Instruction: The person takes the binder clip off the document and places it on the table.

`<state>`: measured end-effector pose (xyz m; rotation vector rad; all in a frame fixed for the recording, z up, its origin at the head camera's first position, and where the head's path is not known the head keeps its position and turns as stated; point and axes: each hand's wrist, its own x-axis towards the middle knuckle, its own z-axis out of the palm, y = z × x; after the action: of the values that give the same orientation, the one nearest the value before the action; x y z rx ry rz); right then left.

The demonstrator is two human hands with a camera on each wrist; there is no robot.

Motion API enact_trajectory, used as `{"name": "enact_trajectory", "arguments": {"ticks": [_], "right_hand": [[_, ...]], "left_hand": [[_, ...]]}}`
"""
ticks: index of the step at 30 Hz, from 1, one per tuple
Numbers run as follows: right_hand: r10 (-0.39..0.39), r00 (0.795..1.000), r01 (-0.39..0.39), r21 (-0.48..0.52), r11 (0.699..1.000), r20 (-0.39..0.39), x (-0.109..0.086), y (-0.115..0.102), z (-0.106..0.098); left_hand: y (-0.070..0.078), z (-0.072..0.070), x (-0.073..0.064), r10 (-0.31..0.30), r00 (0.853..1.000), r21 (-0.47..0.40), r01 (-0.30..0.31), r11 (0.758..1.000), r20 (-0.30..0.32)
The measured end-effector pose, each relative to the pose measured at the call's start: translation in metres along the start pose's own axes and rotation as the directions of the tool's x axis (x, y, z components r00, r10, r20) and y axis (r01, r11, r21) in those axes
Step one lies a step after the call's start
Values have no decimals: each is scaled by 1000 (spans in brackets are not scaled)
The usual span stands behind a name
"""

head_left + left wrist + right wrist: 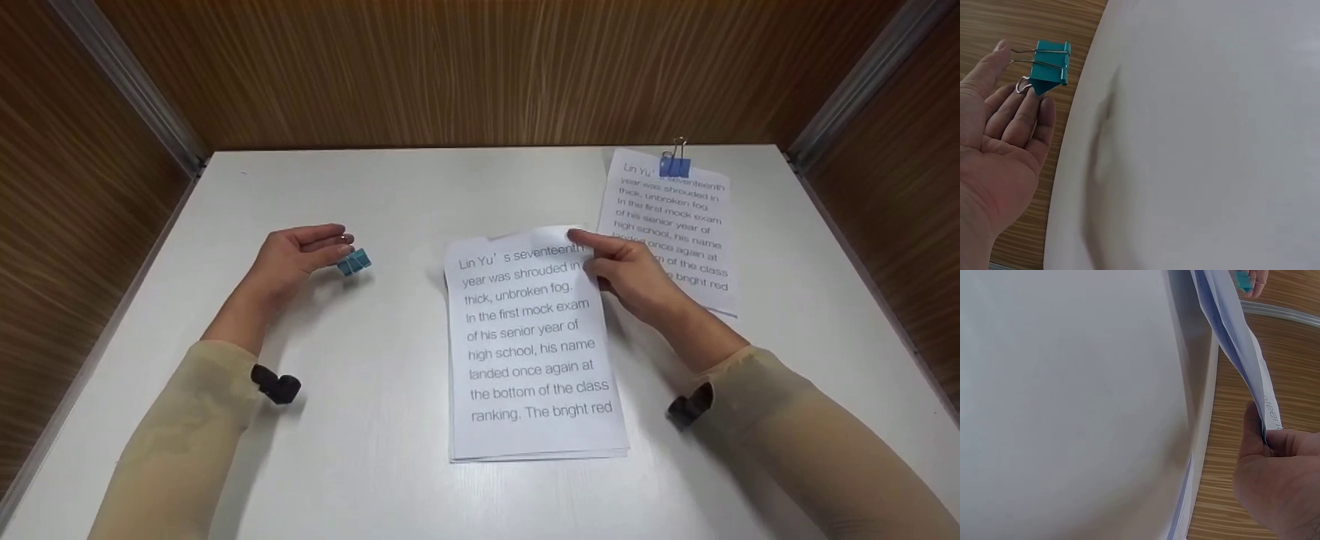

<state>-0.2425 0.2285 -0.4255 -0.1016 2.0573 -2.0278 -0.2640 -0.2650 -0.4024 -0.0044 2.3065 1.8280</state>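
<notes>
My left hand (289,259) pinches a teal binder clip (354,262) over the left part of the table. In the left wrist view, the thumb lies at the ends of the clip's wire handles (1036,56), with the fingers beneath. My right hand (637,277) grips the upper right corner of a stack of printed sheets (532,345), thumb on one face and fingers on the other. The stack's top edge is raised off the table and bows slightly. Seen from the right wrist, its sheets (1235,332) spread a little apart along the edge.
A second printed stack (667,225) lies at the back right, a blue binder clip (675,166) on its top edge with one wire handle standing up. The white table (360,450) is bounded by wood-grain panels (480,75) at the back and sides.
</notes>
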Motion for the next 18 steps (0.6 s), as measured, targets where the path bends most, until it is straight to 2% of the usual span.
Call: {"name": "enact_trajectory", "arguments": {"ticks": [8, 18], "right_hand": [[-20, 1000, 20, 14, 1000, 21, 2, 3, 1], [-12, 1000, 12, 6, 1000, 13, 4, 4, -1]], "left_hand": [[-14, -18, -10, -22, 1000, 43, 22, 999, 16], [-21, -35, -15, -68, 998, 62, 67, 996, 14]]}}
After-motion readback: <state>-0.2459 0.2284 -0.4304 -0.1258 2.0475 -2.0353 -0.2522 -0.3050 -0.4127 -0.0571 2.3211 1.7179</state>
